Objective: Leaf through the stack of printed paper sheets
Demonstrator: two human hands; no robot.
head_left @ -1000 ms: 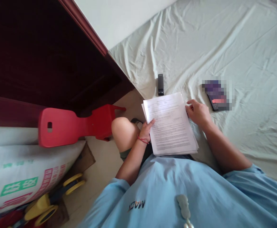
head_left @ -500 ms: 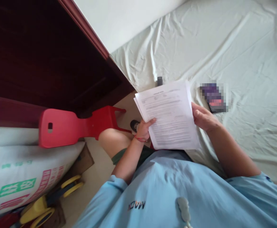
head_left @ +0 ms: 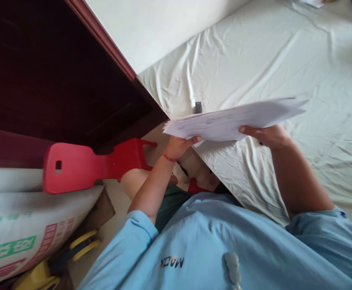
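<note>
A bed [head_left: 254,60] with a wrinkled pale sheet fills the right side. Above its near edge hangs a stack of papers [head_left: 233,119], nearly edge-on, so the print is unreadable; its long axis runs left to right, rising rightward. The left hand [head_left: 179,145] pinches the left end, the right hand [head_left: 266,135] grips underneath, fingers mostly hidden. A small dark object [head_left: 198,107] behind is half covered. A red stool [head_left: 85,163] stands left.

Left hand [head_left: 179,145] gripping at 9 o'clock, thumb pressing on top; right hand [head_left: 265,135] gripping at 3 o'clock, both forearms reaching forward, raised.
</note>
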